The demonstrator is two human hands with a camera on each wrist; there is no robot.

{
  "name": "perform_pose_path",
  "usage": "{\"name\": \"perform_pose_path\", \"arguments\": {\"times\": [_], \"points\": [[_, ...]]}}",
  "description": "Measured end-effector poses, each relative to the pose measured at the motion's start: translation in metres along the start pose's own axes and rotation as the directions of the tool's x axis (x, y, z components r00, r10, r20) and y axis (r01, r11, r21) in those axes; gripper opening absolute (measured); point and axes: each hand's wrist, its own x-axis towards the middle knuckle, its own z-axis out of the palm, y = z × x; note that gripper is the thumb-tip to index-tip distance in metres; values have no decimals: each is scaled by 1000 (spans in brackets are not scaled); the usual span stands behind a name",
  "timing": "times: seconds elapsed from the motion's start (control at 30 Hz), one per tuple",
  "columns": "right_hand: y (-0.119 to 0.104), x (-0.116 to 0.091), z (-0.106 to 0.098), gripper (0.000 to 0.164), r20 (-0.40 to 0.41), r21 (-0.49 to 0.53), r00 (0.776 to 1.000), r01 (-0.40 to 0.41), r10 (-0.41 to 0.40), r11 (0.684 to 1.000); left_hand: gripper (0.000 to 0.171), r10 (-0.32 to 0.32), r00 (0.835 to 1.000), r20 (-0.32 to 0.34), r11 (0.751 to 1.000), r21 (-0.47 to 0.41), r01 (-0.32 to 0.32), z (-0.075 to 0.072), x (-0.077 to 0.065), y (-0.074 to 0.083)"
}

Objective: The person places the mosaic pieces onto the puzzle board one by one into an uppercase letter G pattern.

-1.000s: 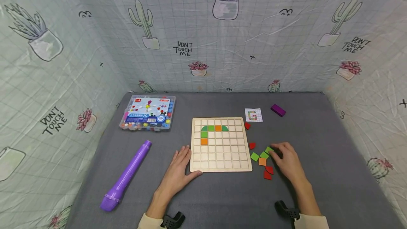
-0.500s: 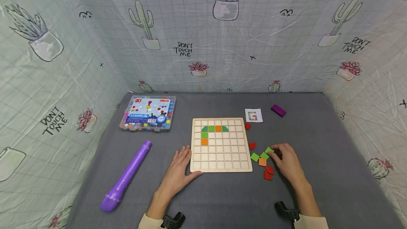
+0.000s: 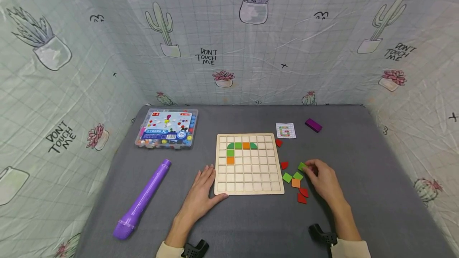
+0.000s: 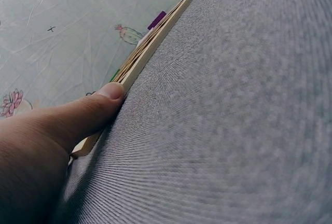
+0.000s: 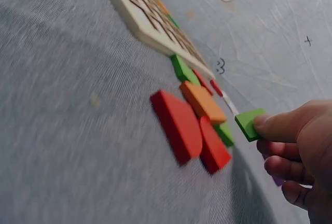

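Observation:
My right hand (image 3: pixel 322 178) pinches a green square tile (image 5: pixel 250 123) between thumb and fingers, to the right of the wooden grid board (image 3: pixel 251 176). My left hand (image 3: pixel 199 194) lies with straight fingers along the board's left side, its thumb at the near left corner. Set in the board's upper left cells are green and orange squares and two dark green rounded tiles (image 3: pixel 254 145). Beside the board's right edge lie two more green squares (image 3: pixel 287 177), an orange square (image 3: pixel 295 183) and several red rounded tiles (image 3: pixel 302 198).
A small pattern card (image 3: pixel 285 130) lies beyond the board's far right corner, with a purple block (image 3: pixel 313 125) beside it. At the far left stands a clear box of colourful beads (image 3: pixel 166 127). A purple toy microphone (image 3: pixel 143 198) lies left of my left hand.
My right hand has lifted the green square tile from the pile, shifting it slightly up and left. The left hand and the board stay in place.

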Motion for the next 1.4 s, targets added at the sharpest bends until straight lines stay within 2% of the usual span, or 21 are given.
{"name": "perform_pose_path", "arguments": {"times": [0.23, 0.43, 0.63, 0.77, 1.0, 1.4], "points": [[-14, 10, 4, 18, -3, 15, 1000, 10, -10, 1000, 93, -6, 1000, 3, 1000, 2, 6, 0, -1, 0], [-28, 17, 11, 18, 7, 59, 999, 47, -47, 997, 94, -6, 1000, -8, 1000, 12, 6, 1, -1, 1], [-45, 23, 21, 15, 27, 122, 994, 102, -106, 987, 95, -29, 999, 22, 1000, 3, 29, 1, 0, 1], [-57, 27, 28, 14, 31, 157, 988, 147, -154, 977, 95, -34, 999, 37, 999, -1, 34, 0, 0, 0], [-78, 32, 39, 14, 40, 200, 975, 207, -219, 958, 94, -22, 999, 27, 1000, -5, 22, 1, 0, 0], [-107, 36, 67, 12, 87, 275, 941, 292, -326, 916, 92, -14, 1000, 21, 1000, -15, 14, -1, 0, 0]]}}
